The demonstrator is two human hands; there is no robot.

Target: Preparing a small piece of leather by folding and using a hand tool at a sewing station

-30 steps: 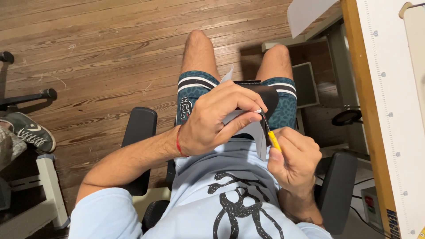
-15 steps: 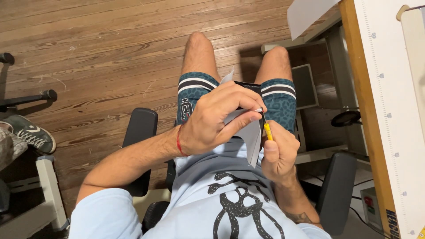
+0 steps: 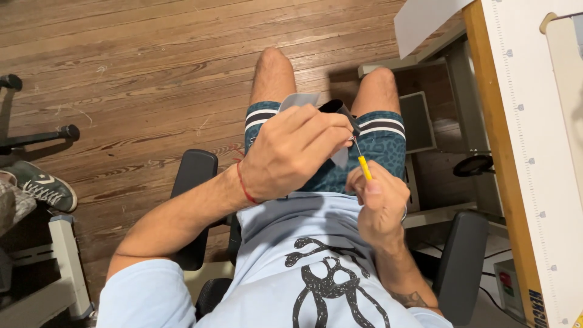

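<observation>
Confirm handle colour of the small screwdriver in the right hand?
Yellow. The screwdriver handle shows best in the head view, above the right hand.

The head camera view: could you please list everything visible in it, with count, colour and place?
screwdriver: one, yellow handle, thin metal shaft, in the right hand
small device: one, black and grey, held over the lap
office chair: one, black armrests, under the person
wooden floor: brown planks, left and top
worktable: one, white top, wooden edge, right side
shoe: one, dark with white sole, far left
red wrist cord: one, on the left wrist
left hand: grips the small device
right hand: closed around the screwdriver, tip at the device
</observation>
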